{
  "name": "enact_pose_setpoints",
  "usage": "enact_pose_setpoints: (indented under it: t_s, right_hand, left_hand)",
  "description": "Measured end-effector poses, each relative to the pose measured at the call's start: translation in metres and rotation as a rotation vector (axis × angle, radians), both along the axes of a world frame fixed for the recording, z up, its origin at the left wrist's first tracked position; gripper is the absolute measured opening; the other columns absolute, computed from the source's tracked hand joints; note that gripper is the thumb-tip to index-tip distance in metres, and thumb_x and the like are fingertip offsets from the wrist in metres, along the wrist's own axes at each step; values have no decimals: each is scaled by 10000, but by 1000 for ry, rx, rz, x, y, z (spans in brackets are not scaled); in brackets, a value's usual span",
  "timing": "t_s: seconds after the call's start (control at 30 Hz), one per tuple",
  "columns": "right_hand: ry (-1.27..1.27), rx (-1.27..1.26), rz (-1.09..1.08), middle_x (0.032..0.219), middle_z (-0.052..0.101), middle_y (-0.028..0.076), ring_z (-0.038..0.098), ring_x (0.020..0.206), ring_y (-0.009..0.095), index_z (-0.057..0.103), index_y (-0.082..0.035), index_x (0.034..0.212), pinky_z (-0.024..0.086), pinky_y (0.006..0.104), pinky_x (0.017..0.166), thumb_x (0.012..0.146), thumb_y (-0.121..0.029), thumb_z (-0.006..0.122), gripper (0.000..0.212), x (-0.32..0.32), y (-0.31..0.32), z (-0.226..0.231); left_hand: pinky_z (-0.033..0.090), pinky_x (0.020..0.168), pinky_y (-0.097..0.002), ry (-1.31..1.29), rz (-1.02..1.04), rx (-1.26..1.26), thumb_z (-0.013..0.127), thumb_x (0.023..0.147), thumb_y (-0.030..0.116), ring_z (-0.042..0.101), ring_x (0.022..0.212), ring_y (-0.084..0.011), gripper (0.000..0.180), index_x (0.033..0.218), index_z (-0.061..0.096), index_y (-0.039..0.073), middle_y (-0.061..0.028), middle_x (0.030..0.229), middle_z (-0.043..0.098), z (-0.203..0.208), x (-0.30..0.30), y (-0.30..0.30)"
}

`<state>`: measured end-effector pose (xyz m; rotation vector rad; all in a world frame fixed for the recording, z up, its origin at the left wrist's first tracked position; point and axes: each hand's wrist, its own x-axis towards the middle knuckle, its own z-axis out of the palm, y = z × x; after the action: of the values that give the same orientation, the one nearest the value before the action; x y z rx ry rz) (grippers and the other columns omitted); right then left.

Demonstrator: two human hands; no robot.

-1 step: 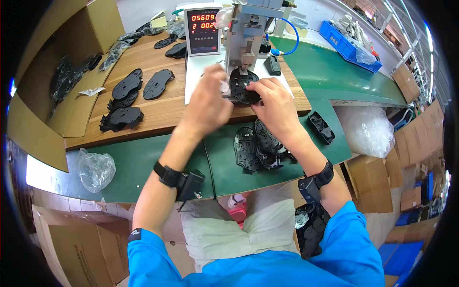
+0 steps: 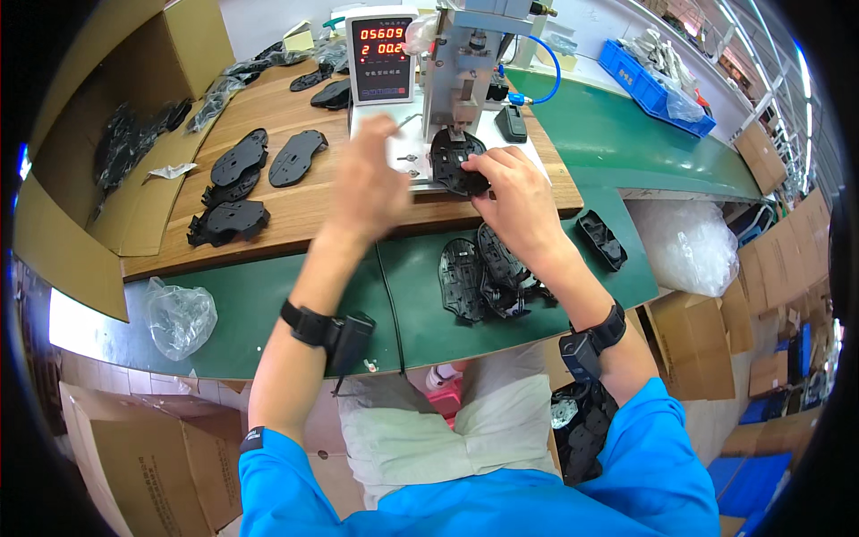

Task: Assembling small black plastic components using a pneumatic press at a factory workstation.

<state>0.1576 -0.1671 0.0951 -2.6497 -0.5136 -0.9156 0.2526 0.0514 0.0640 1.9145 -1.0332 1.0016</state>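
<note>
A rounded, ribbed black plastic shell (image 2: 454, 159) sits under the metal press (image 2: 456, 80), its right edge pinched in the right hand's (image 2: 519, 190) fingers. The left hand (image 2: 367, 183) is a blur by the smooth white plate (image 2: 420, 143); I can't tell its fingers' spread. Matte, curved pieces (image 2: 297, 158) lie leftward on grained wood (image 2: 309, 210).

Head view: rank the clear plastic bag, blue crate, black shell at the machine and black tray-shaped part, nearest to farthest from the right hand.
1. Black shell: touching the right hand, at the machine.
2. Black tray-shaped part: right of the hand.
3. Blue crate: right, farther back.
4. Clear plastic bag: far left.
</note>
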Motion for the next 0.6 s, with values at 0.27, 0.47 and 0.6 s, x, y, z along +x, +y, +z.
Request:
enact_pose_setpoints:
  t_s: [0.27, 0.47, 0.6]
  right_hand:
    - [7, -24, -30, 1020, 697, 114, 649, 1054, 346, 717, -30, 1070, 550, 470, 921, 735, 36, 779, 347, 1, 6, 7]
    - [13, -9, -18, 1031, 705, 112, 647, 1051, 348, 719, -28, 1083, 553, 470, 921, 735, 36, 782, 359, 2, -1, 4]
    - [23, -19, -20, 1036, 711, 112, 649, 1050, 347, 729, -28, 1087, 555, 470, 922, 733, 35, 780, 364, 1, 2, 5]
  left_hand:
    - [430, 1104, -544, 344, 894, 374, 671, 990, 277, 561, 1323, -403, 679, 1562, 412, 18, -217, 1475, 568, -35, 57, 92]
    - [520, 1011, -522, 464, 688, 269, 744, 976, 221, 614, 1252, -437, 581, 1470, 514, 17, -280, 1366, 573, -13, 41, 74]
    - [545, 972, -495, 415, 617, -6, 764, 938, 95, 647, 1192, -440, 498, 1393, 578, 15, -264, 1240, 613, -8, 49, 73]
